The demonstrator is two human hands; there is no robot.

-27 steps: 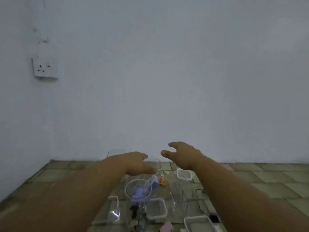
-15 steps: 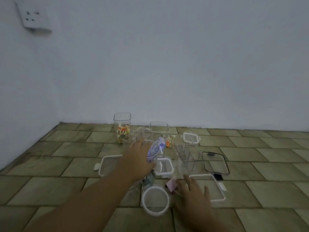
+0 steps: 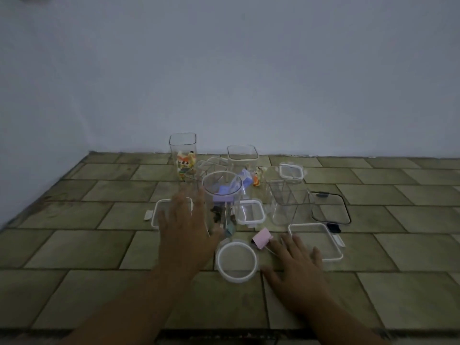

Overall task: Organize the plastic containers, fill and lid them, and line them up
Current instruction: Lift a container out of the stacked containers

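Open hands on surface [image 3: 74, 245]
Left hand [image 3: 184, 230] spread beside jar [image 3: 221, 195]; right hand [image 3: 296, 265] flat beside lid [image 3: 236, 261]; neither grips anything.

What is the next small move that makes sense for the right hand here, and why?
Probably the right hand should pinch the pink clip lying just beyond it and drop it into the round container. That container stands open beside the left hand, small things already inside; the round lid lies off, in front of it.
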